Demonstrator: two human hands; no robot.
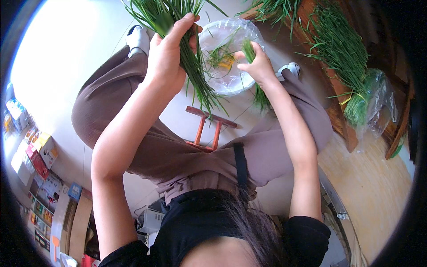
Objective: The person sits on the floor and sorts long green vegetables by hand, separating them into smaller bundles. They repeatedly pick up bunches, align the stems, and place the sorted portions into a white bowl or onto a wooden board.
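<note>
My left hand (173,43) grips a bundle of long green chives (196,73), whose ends fan out above and below the fist. To its right, my right hand (255,58) has a smaller bunch of green blades (248,50) between thumb and fingers, over the right side of a round white bin (235,90) lined with clear plastic. Loose green and yellowish scraps (218,56) and something yellow lie inside the bin. More green blades (261,96) show below my right wrist; whether they belong to the bunch in that hand, I cannot tell.
A large chive bundle (340,46) with a yellow tie lies on a wooden surface (345,128) at the right, beside a clear plastic bag (382,103). More greens (277,11) are at the top. A small red wooden stool (211,116) stands between my legs. Boxes (41,150) are at the left.
</note>
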